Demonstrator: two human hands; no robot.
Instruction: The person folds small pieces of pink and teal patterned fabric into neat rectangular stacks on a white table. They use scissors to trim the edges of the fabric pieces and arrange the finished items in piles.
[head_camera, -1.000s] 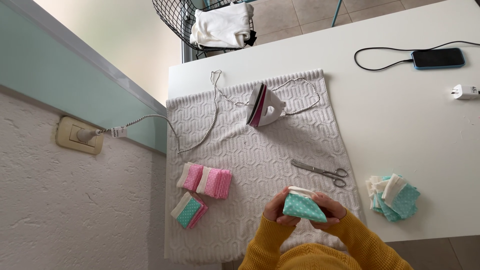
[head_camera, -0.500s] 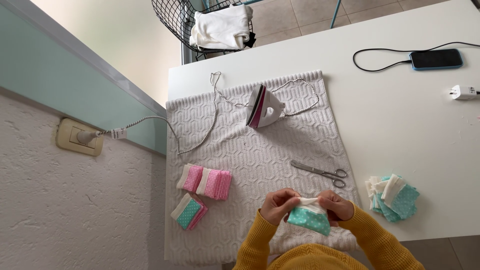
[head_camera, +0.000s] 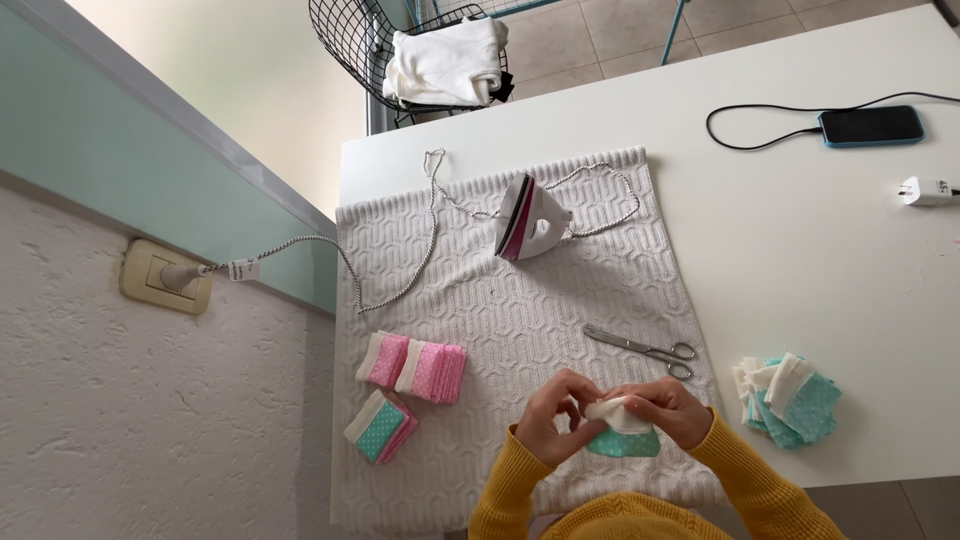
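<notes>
Pinching a small teal-and-white cloth piece (head_camera: 622, 428) between my left hand (head_camera: 553, 415) and right hand (head_camera: 668, 408), I keep its fold flat, scissors (head_camera: 640, 349) just beyond

A teal dotted fabric piece (head_camera: 622, 432) is pinched between the left hand (head_camera: 553, 416) and right hand (head_camera: 668, 408) above a white textured mat (head_camera: 520, 310).
</notes>
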